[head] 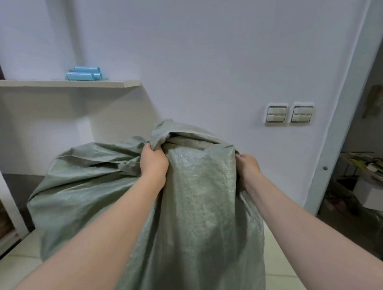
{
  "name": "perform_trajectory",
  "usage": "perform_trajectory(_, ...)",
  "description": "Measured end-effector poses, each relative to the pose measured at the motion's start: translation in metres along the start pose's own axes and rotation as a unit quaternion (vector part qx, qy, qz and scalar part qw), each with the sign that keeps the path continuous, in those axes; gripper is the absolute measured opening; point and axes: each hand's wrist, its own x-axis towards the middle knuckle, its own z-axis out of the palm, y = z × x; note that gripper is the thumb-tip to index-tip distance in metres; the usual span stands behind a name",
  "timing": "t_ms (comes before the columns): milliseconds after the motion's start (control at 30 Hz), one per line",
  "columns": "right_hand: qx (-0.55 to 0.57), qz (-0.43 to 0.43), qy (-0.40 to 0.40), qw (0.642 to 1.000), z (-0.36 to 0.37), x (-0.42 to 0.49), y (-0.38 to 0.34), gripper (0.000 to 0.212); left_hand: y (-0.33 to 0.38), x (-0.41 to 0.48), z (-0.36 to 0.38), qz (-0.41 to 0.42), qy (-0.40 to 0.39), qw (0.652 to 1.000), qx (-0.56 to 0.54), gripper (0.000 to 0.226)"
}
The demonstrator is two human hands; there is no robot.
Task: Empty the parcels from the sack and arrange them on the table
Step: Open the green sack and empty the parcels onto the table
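A large grey-green woven sack (196, 200) fills the middle of the view, bulging and creased, with its bunched end raised toward the wall. My left hand (153, 163) grips a gathered fold of the fabric near that raised end. At the sack's right edge my right hand (249, 166) holds the cloth, fingers curled into it. The sack's bulk sags to the left and down over a light tiled surface (18, 267). No parcels show; whatever is inside is hidden by the fabric.
A wall shelf (70, 84) at upper left carries light blue rolls (84, 73). Two switch plates (289, 114) sit on the white wall to the right. A door frame (345, 113) stands at right, with cluttered boxes (377, 185) beyond it.
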Motion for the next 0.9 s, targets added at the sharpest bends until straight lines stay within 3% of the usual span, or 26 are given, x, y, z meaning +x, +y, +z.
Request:
perform_trajectory(100, 0.155, 0.002, -0.08, 0.985, 0.012, -0.028, -0.012, 0.024, 0.013, 0.001, 0.002, -0.016, -0.031, 0.983, -0.178, 0.021)
perform_trajectory(200, 0.297, -0.023, -0.148, 0.943, 0.023, -0.039, -0.016, 0.016, 0.033, 0.005, 0.004, 0.011, -0.05, 0.958, -0.282, 0.024)
perform_trajectory(367, 0.286, -0.068, -0.113, 0.949, 0.034, -0.027, -0.032, 0.005, 0.055, 0.014, 0.0, 0.073, -0.103, 0.933, -0.337, 0.025)
perform_trajectory(433, 0.276, -0.068, -0.126, 0.95, 0.034, -0.021, -0.031, 0.013, 0.056, 0.014, 0.002, 0.087, -0.133, 0.927, -0.339, 0.024)
perform_trajectory(533, 0.181, -0.061, -0.179, 0.965, 0.029, -0.022, -0.025, 0.029, 0.041, 0.016, 0.009, 0.085, -0.136, 0.944, -0.289, 0.022)
perform_trajectory(633, 0.136, -0.005, -0.227, 0.964, 0.022, -0.015, -0.021, 0.023, 0.018, 0.025, 0.016, 0.068, -0.112, 0.968, -0.214, 0.018)
perform_trajectory(700, 0.077, 0.035, -0.194, 0.977, 0.014, -0.011, -0.018, 0.011, 0.002, 0.03, 0.019, 0.056, -0.104, 0.98, -0.159, 0.015)
perform_trajectory(900, 0.055, 0.071, -0.172, 0.981, -0.027, -0.024, -0.014, 0.044, -0.025, 0.019, 0.013, 0.102, -0.086, 0.987, 0.087, 0.024)
